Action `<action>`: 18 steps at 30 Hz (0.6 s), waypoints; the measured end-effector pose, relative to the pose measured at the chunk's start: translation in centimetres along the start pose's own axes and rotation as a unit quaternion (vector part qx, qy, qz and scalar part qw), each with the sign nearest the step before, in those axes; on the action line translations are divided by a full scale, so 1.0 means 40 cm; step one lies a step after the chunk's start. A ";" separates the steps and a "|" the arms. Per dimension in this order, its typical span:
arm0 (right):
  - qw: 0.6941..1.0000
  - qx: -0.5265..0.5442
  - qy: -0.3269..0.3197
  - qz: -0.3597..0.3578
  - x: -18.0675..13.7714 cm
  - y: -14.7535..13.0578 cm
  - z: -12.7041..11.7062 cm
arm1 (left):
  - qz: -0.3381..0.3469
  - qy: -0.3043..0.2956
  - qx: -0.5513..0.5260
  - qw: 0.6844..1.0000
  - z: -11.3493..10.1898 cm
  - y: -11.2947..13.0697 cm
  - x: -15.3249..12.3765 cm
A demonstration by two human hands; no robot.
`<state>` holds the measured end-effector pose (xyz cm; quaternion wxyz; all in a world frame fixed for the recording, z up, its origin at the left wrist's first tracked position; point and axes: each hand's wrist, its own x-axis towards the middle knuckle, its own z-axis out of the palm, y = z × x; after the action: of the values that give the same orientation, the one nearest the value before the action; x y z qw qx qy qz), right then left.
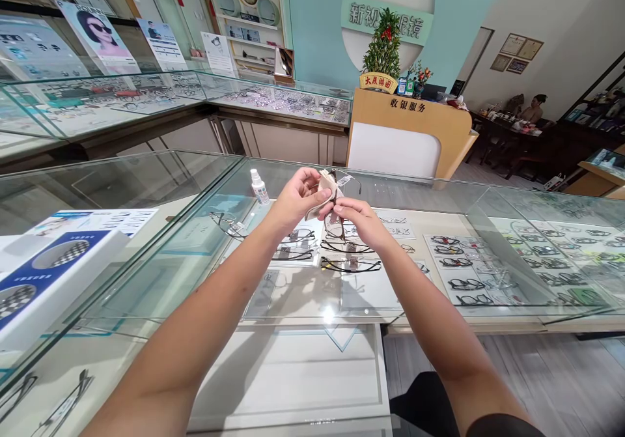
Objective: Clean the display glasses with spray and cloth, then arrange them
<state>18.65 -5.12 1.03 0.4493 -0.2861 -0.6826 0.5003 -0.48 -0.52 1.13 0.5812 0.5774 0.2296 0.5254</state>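
Above the glass display counter, my left hand (303, 197) is closed on a pale cleaning cloth (326, 183), folded around the upper part of a pair of eyeglasses (334, 230). My right hand (359, 217) pinches the same eyeglasses near their middle. One round lens hangs below the fingers, and a small white tag (344, 180) shows beside the cloth. Under my hands, dark-framed glasses (350, 266) lie in rows on a white tray. A small white spray bottle (259, 187) stands on the counter left of my left hand.
A blue and white box (53, 277) lies on the glass at left. An open white drawer (293, 385) juts out below my arms. More eyeglasses (465, 284) fill the case at right. Behind stand a cashier desk (410, 114) and, far right, a seated person (533, 110).
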 end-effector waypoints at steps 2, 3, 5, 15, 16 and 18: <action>1.000 -0.003 -0.007 0.002 0.001 0.002 0.001 | -0.009 -0.018 -0.006 1.000 0.004 0.001 -0.001; 1.000 -0.005 -0.012 0.001 0.001 0.004 0.001 | -0.015 -0.029 -0.002 0.999 0.006 0.001 -0.002; 1.000 -0.009 -0.019 -0.001 0.003 0.010 0.002 | -0.030 -0.048 0.015 0.998 0.008 0.001 -0.005; 1.000 -0.003 -0.026 -0.011 0.007 0.020 0.004 | -0.076 -0.068 -0.030 0.994 0.017 -0.009 -0.011; 1.000 -0.001 -0.021 -0.008 0.006 0.019 0.004 | -0.078 -0.072 -0.037 0.994 0.016 -0.009 -0.011; 1.000 0.006 -0.009 0.003 0.004 0.018 0.004 | -0.078 -0.081 -0.047 0.992 0.014 -0.007 -0.012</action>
<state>18.39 -4.79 0.39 0.4429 -0.2809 -0.6831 0.5082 -0.04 -1.12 0.82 0.6639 0.5704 0.2008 0.4399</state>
